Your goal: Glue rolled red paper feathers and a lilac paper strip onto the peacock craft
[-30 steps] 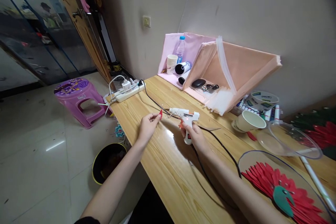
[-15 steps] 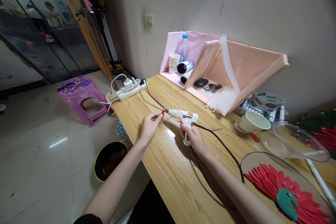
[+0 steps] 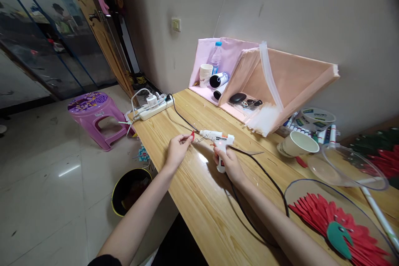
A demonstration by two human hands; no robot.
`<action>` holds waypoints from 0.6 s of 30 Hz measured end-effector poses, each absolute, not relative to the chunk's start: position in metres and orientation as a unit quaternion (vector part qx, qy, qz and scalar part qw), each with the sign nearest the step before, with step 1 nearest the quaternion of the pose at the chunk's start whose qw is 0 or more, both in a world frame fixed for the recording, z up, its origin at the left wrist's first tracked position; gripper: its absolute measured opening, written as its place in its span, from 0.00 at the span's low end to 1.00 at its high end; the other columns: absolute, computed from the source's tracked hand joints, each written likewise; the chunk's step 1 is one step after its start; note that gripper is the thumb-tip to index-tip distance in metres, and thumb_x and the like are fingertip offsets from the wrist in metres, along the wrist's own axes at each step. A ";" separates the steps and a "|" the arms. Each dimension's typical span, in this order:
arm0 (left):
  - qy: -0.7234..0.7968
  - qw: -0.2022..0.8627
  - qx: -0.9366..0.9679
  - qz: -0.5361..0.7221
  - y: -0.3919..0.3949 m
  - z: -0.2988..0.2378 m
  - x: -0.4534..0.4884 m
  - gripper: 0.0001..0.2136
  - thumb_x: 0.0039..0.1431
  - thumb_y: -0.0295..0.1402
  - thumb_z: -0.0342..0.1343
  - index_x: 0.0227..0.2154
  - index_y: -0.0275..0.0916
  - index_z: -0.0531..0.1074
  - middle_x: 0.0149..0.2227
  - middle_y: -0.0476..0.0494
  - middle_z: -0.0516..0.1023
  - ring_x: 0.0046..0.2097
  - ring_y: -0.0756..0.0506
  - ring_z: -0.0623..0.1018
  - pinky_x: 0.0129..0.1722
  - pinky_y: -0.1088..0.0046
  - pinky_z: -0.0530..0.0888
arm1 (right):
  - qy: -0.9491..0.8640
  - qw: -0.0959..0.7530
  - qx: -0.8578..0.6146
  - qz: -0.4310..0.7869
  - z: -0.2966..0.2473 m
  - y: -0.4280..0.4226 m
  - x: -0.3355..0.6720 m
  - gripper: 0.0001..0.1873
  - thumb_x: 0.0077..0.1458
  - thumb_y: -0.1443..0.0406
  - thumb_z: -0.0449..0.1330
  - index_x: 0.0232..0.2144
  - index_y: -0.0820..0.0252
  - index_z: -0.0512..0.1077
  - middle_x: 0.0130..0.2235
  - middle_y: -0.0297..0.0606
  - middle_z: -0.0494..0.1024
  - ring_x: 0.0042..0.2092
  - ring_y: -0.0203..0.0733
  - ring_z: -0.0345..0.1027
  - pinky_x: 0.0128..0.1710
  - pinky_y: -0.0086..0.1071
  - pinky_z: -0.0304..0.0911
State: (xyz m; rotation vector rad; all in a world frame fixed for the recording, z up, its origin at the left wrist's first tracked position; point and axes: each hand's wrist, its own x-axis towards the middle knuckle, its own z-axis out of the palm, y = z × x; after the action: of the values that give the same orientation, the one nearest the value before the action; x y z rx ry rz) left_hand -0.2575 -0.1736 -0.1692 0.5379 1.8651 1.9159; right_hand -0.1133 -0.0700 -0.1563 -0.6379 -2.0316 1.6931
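Observation:
My left hand [image 3: 180, 149] pinches a small red petal-shaped piece [image 3: 192, 135] between thumb and fingertips, above the wooden table [image 3: 199, 199]. Wrapped round the handle of a white hot glue gun [image 3: 220, 141] is my right hand [image 3: 230, 161]. The gun's nozzle points left toward the red piece, with a small gap between them; its wire stand shows below the nozzle. A black cord [image 3: 274, 178] curves across the table by my right arm. At the lower right, a clear round sheet carries a fan of red petals [image 3: 324, 212] with a green bird-head shape [image 3: 338, 239].
A white power strip [image 3: 152, 110] lies at the table's far left corner. Pink and peach boxes [image 3: 299, 70] stand against the wall, holding a bottle and paper cups. A tilted paper cup [image 3: 297, 144] sits at right. Left of the table are a bin [image 3: 116, 191] and pink stool [image 3: 102, 126].
The view has shifted very slightly. Both hands, the red piece and the glue gun keep nearly the same positions.

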 end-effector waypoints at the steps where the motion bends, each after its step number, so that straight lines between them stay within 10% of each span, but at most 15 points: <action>1: 0.669 0.205 0.194 0.688 -0.174 -0.169 -0.257 0.07 0.47 0.33 0.60 0.29 0.35 0.77 0.30 0.42 0.80 0.32 0.47 0.77 0.35 0.73 0.71 | -0.729 0.210 -0.230 0.609 -0.156 -0.070 -0.113 0.23 0.52 0.49 0.50 0.16 0.58 0.60 0.18 0.31 0.62 0.22 0.34 0.55 0.24 0.29 0.52; 18: 0.659 0.194 0.184 0.703 -0.177 -0.170 -0.256 0.09 0.45 0.34 0.61 0.28 0.35 0.76 0.28 0.43 0.79 0.30 0.48 0.76 0.33 0.74 0.71 | -0.743 0.246 -0.249 0.571 -0.159 -0.065 -0.118 0.18 0.54 0.51 0.51 0.27 0.60 0.64 0.20 0.29 0.63 0.22 0.34 0.56 0.24 0.29 0.53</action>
State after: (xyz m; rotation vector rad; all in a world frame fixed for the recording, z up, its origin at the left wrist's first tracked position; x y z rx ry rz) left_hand -0.2559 -0.1769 -0.1696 0.5151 1.8491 1.9706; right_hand -0.1177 -0.0649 -0.1586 -0.6803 -2.0265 1.5570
